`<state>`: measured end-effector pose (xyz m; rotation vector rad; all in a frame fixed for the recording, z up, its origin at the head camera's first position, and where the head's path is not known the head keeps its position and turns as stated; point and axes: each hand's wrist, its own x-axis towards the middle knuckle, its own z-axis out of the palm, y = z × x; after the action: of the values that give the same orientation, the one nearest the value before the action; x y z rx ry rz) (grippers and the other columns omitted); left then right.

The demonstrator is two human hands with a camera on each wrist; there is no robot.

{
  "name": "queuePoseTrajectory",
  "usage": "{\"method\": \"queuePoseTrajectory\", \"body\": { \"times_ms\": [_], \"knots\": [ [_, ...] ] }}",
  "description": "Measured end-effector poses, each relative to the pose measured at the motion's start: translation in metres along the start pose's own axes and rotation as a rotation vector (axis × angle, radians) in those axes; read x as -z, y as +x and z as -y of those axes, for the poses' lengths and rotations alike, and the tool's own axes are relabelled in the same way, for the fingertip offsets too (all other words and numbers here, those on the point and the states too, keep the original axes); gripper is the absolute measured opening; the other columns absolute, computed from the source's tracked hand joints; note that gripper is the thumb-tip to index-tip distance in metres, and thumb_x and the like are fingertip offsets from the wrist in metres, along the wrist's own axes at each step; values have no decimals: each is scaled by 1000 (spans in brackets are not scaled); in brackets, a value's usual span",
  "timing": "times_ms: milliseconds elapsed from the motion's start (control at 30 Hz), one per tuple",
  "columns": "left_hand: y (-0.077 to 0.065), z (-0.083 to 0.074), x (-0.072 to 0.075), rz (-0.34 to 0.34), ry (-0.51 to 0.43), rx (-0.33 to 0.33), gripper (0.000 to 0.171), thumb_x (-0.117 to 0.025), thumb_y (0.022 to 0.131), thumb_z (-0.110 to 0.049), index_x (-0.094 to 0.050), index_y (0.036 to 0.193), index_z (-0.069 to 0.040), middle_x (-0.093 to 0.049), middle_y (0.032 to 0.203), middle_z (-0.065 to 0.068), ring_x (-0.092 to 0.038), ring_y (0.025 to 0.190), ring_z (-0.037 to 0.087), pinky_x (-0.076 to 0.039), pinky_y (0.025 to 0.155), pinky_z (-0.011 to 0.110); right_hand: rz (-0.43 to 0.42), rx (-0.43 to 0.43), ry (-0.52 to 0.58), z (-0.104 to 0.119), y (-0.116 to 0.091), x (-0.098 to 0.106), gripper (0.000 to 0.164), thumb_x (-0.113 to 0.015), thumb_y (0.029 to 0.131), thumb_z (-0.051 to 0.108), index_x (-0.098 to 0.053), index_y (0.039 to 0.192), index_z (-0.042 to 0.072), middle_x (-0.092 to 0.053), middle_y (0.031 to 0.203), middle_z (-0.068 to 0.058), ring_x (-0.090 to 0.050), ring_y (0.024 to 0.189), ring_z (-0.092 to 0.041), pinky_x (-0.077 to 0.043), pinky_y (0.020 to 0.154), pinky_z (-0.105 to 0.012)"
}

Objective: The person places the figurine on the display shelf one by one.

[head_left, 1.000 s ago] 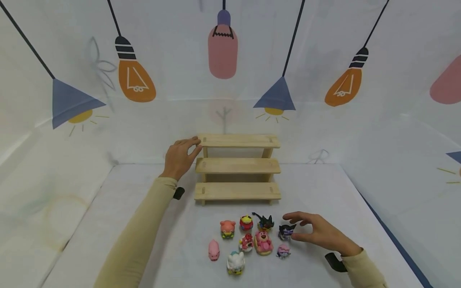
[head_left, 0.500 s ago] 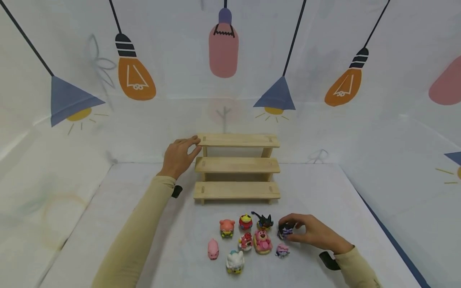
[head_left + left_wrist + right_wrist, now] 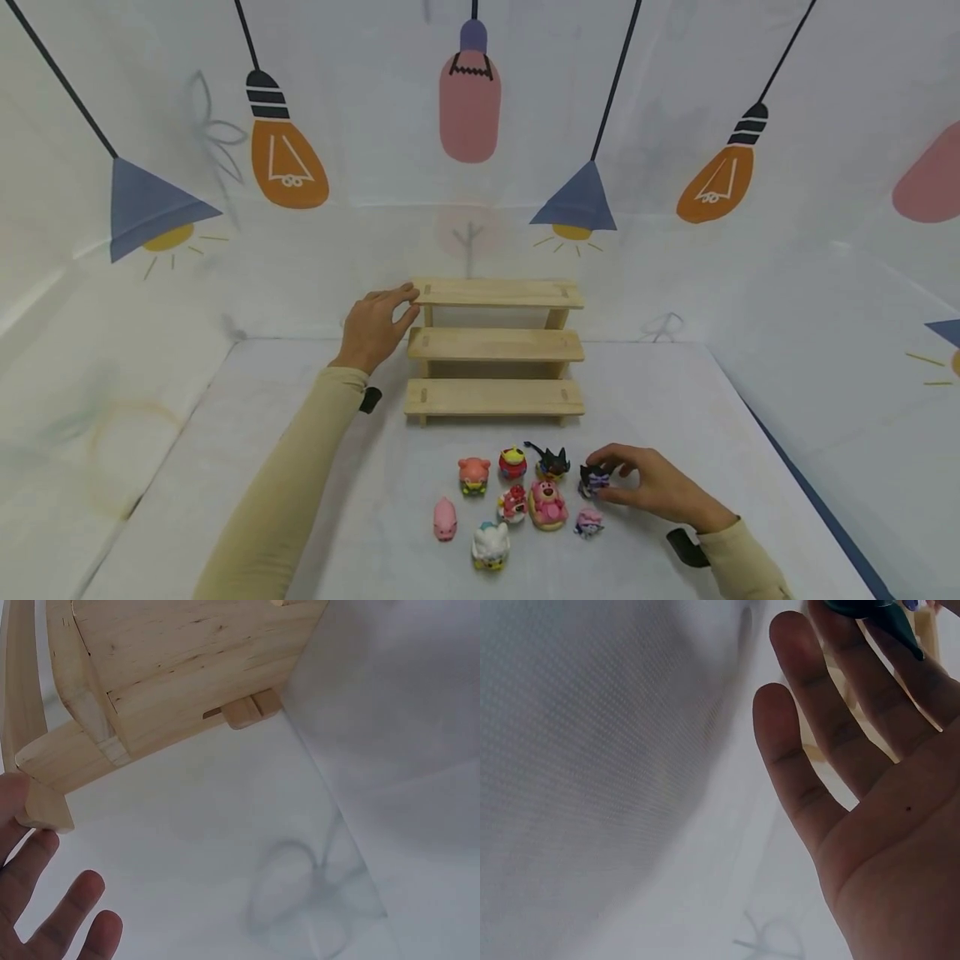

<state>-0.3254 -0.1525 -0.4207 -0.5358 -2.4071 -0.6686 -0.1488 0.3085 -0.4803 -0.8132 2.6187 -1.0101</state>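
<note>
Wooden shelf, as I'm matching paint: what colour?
The wooden shelf is pale yellowish tan, clearest in the head view.

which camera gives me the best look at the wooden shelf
The head view: all three tiers of the wooden shelf show, with the left hand at one top corner. The left wrist view catches only part, close up; the right wrist view, just tan slivers, probably the shelf, past the right hand.

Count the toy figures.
9. Back row: orange figure, red figure, black long-tailed figure, black-purple figure pinched by the right hand. In front: pink pig, red-white figure, pink bear, pink-purple figure. Nearest: white figure.
</note>
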Motion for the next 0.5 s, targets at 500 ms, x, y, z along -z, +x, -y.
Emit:
{"method": "queuePoseTrajectory", "body": {
  "times_ms": [500],
  "knots": [
    [3, 1, -1, -8, -18, 13, 33, -74, 96, -29, -73, 125, -14, -64, 137, 0, -65, 116, 35, -52, 93, 57, -223, 61, -80, 8, 12, 28, 37, -80, 90, 30, -67, 124, 25, -69, 115, 13, -65, 98, -6, -56, 79, -34]
  ]
}}
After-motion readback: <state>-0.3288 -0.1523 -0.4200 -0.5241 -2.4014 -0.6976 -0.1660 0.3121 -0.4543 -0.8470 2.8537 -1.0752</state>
